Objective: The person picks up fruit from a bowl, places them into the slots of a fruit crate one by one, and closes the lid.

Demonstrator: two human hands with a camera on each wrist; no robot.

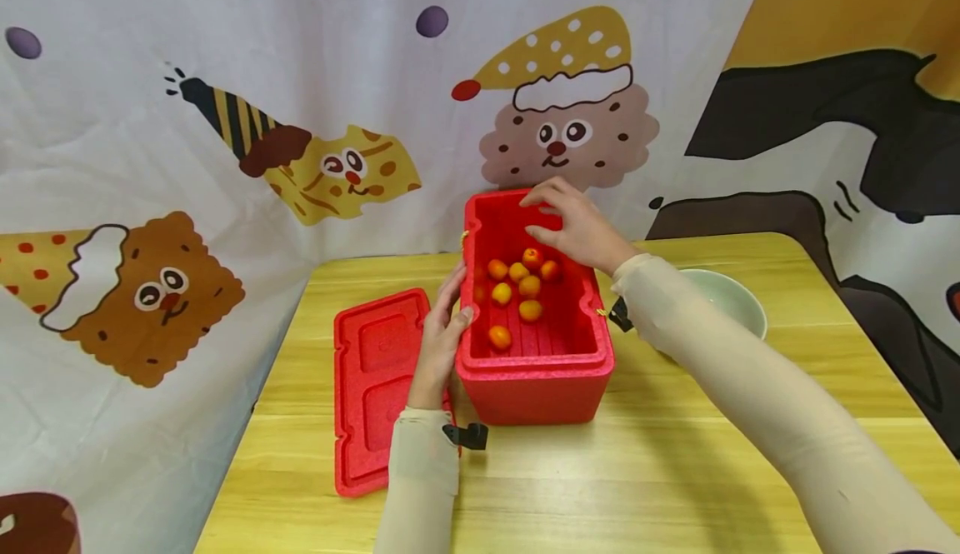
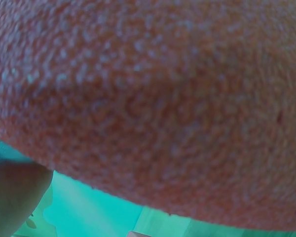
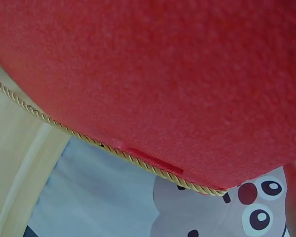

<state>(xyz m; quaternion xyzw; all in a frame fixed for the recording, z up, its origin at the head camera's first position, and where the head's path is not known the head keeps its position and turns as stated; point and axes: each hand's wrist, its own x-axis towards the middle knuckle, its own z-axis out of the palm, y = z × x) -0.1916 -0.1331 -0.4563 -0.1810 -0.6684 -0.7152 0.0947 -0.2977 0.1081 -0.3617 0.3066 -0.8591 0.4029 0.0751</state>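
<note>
A red foam box stands uncovered on the table, with several small round orange-yellow fruits on its floor. My left hand rests against the box's left side, fingers along the outer wall and thumb at the rim. In the left wrist view the box's grainy wall fills most of the picture, the thumb beside it. Over the far right part of the box hovers my right hand, its fingers loosely bent and holding nothing. The right wrist view shows mainly the red wall and a gold cord.
The red lid lies flat on the wooden table, left of the box. A pale green bowl stands to the right, partly hidden behind my right sleeve. A printed cartoon curtain hangs behind the table.
</note>
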